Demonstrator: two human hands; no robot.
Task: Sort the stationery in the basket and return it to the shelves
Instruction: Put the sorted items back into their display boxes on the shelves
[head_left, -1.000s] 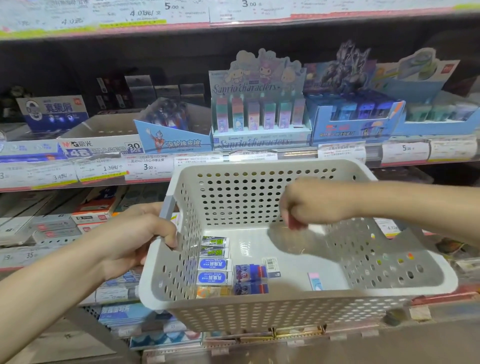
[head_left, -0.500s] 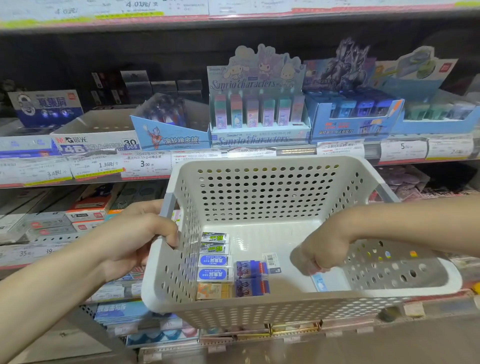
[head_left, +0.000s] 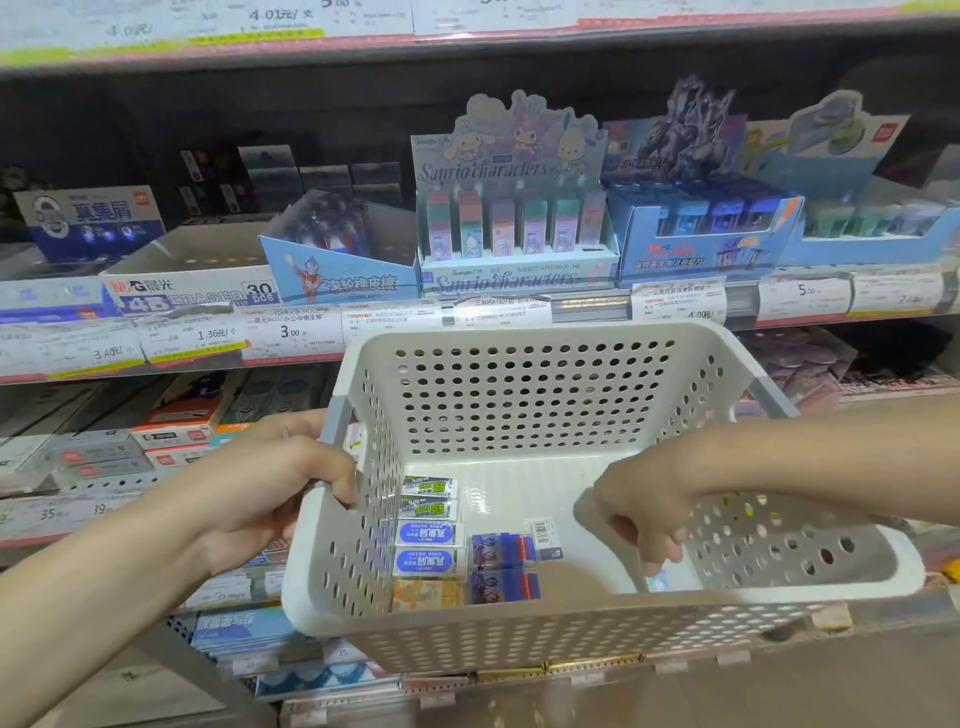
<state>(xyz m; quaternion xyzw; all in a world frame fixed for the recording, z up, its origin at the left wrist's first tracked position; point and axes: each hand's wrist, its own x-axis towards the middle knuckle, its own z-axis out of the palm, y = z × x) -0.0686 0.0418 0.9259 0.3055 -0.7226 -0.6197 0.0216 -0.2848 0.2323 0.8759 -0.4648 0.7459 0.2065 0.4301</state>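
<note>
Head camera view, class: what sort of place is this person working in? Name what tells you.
Most likely a stationery shop aisle: price labels line the shelf edge, branded display boxes hold erasers, and the left hand holds a basket.

Two bare forearms, no sleeves in sight. Left hand (head_left: 270, 499) and right hand (head_left: 641, 512) bare: no rings, watch or bracelet apparent, though blur hides fine detail. Fingernails seem short, unpainted.
</note>
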